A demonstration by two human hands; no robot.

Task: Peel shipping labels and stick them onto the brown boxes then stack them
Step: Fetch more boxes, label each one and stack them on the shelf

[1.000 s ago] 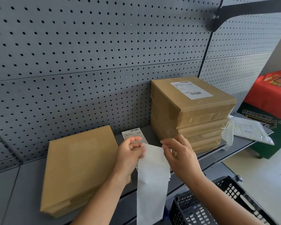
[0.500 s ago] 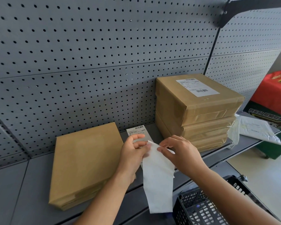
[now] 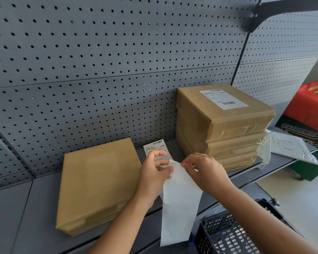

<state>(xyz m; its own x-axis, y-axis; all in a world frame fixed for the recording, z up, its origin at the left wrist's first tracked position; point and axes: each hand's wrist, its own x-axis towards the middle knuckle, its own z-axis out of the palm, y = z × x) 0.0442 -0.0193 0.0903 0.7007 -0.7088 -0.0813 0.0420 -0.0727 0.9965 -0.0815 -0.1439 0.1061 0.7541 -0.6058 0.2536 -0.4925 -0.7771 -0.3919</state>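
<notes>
Both hands are pinching the top edge of a white label strip [image 3: 179,202] above the grey shelf [image 3: 26,208]: the left hand [image 3: 153,176] is gripping its left corner, and the right hand [image 3: 206,173] is closing thumb and forefinger on its right corner. The strip is hanging down over the shelf's front edge, its blank side facing the camera. An unlabelled brown box [image 3: 97,184] is lying flat just left of the hands. A printed label [image 3: 155,146] is lying on the shelf behind the left hand, which is partly covering it. To the right, a stack of brown boxes [image 3: 226,138] is standing, its top box bearing a shipping label [image 3: 223,99]; the box count is probably three, the lower edges being indistinct. A black basket [image 3: 226,235] is being cut off at the bottom edge.
</notes>
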